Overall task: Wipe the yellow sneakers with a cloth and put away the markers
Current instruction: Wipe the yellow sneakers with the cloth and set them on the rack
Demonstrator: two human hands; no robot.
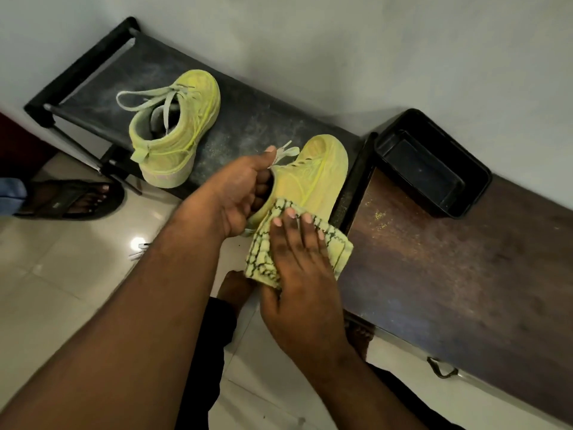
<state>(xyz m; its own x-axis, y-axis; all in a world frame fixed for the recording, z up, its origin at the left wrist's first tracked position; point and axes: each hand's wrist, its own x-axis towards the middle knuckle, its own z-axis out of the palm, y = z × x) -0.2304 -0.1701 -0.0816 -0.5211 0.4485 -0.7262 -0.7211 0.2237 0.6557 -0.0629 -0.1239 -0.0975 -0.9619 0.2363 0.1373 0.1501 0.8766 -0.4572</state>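
Note:
Two yellow sneakers are on a dusty black rack (pixel 248 119). The left sneaker (pixel 176 131) stands alone with loose laces. My left hand (pixel 238 193) grips the collar of the right sneaker (pixel 313 172), fingers inside its opening. My right hand (pixel 297 265) presses a folded yellow-and-black patterned cloth (pixel 263 259) against that sneaker's heel side with straight fingers. Thin marker-like objects (pixel 138 249) lie on the floor, partly hidden by my left arm.
A brown wooden bench top (pixel 465 274) runs to the right, with an empty black plastic tray (pixel 431 166) at its far end against the wall. Another person's sandalled foot (pixel 77 197) stands on the tiled floor at left. My own feet are below.

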